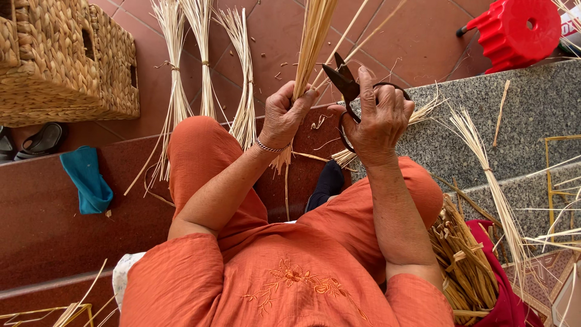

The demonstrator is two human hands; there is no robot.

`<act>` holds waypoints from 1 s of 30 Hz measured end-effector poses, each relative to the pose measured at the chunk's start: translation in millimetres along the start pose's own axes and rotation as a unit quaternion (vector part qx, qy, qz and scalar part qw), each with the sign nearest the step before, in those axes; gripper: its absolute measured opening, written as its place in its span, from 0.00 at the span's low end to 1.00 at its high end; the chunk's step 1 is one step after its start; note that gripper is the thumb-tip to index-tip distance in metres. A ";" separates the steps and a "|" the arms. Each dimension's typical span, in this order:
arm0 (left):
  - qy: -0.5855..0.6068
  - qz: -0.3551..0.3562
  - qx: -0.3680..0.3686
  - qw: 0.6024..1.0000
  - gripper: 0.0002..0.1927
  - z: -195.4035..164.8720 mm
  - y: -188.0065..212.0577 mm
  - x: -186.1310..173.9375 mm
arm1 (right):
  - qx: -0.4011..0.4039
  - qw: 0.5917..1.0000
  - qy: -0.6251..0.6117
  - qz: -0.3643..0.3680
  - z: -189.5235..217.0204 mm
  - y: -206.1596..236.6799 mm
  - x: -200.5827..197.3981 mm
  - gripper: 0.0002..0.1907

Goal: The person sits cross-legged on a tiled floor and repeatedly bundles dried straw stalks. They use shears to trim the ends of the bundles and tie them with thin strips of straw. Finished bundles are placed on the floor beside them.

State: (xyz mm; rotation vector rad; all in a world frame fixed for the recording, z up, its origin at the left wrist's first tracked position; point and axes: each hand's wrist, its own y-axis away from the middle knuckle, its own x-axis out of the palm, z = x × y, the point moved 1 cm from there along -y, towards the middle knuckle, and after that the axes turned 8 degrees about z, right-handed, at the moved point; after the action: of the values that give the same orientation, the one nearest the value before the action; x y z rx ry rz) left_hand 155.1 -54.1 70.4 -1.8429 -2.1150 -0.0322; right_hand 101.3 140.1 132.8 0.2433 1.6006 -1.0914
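left hand (284,115) fingers closed around straw bundle (311,42); right hand (378,118) fingers grip black scissors (345,82) just beside it.

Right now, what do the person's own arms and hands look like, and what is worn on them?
Both arms are bare below short orange sleeves of a crinkled, embroidered top. The left hand has a thin silver chain bracelet at the wrist. The right hand shows no jewellery or glove.
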 end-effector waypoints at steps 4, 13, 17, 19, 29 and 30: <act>0.015 0.001 -0.014 1.000 0.08 -3.7 0.9 0.2 | -0.014 1.000 0.004 -0.005 0.1 1.9 3.3 0.41; 0.086 -0.010 -0.032 0.996 0.08 -4.1 -0.8 -1.0 | 0.077 0.972 -0.206 0.079 -9.4 14.5 24.5 0.29; 0.056 0.000 -0.030 0.998 0.08 -1.3 -1.2 0.5 | 0.179 0.828 -0.531 0.019 -12.6 13.0 19.1 0.23; 0.053 0.017 -0.022 0.998 0.07 0.6 -0.4 4.4 | 0.213 0.771 -0.600 0.004 -7.9 10.8 14.2 0.21; 0.061 0.053 -0.050 0.995 0.07 10.2 6.3 24.7 | 0.204 0.759 -0.617 -0.023 10.3 -7.8 10.1 0.16; 0.057 0.046 -0.052 0.996 0.07 11.1 6.2 24.8 | 0.199 0.761 -0.617 -0.020 10.0 -8.1 10.6 0.16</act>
State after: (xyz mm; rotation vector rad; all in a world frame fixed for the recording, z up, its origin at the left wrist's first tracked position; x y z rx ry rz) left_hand 155.9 -26.7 65.2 -1.9457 -1.9840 -0.2255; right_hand 99.0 124.2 128.4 -0.2314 0.1734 -1.2000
